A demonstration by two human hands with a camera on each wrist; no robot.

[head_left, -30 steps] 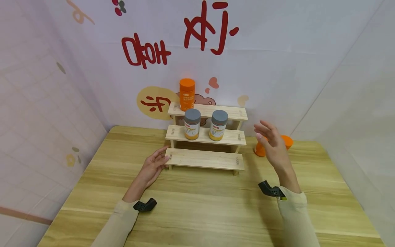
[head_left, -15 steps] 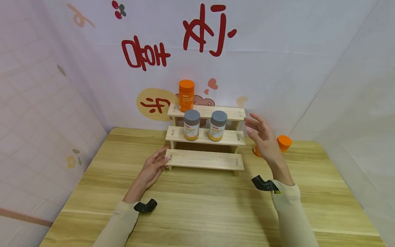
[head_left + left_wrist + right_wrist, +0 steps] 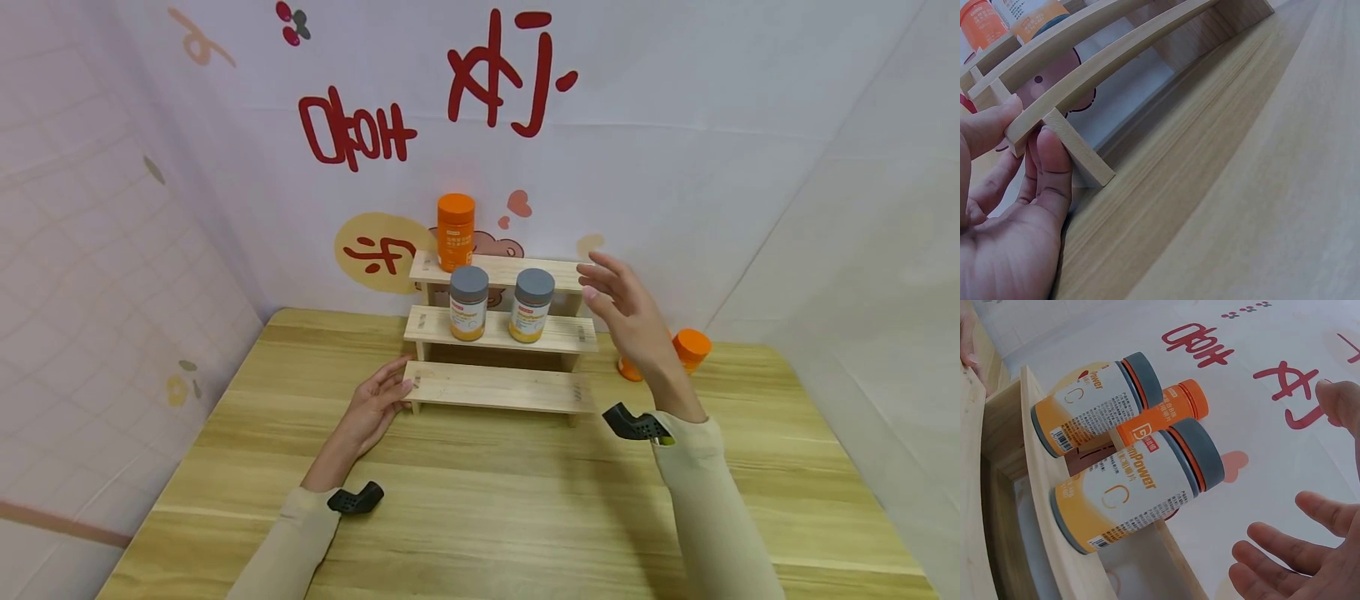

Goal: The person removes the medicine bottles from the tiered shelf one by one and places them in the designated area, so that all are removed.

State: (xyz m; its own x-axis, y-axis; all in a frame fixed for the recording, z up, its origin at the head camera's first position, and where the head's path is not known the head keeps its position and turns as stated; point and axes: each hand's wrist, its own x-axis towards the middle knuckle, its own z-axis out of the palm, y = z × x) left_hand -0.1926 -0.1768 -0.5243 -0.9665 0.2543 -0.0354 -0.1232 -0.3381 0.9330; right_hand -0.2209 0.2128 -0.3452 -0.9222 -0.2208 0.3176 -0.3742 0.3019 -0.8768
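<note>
A three-step wooden display rack [image 3: 495, 387] stands against the wall. My left hand [image 3: 372, 408] pinches the left end of its lowest step; in the left wrist view the thumb [image 3: 1000, 122] lies on top with fingers below the board. Two grey-lidded supplement jars [image 3: 468, 317] [image 3: 529, 317] stand upright on the middle step. An orange bottle [image 3: 455, 237] stands at the left of the top step. My right hand [image 3: 633, 321], fingers spread and slightly bent, hovers by the rack's upper right end and holds nothing. In the right wrist view it is apart from the nearer jar [image 3: 1129, 487].
Two more orange bottles [image 3: 692, 343] [image 3: 630, 371] are on the table to the right of the rack, partly hidden behind my right hand and wrist. The wooden tabletop [image 3: 480, 508] extends in front. A printed white wall covering [image 3: 675, 150] stands directly behind.
My right hand has moved left and upward, from in front of the orange bottles at the right to the rack's upper right end. The left hand keeps its hold on the rack.
</note>
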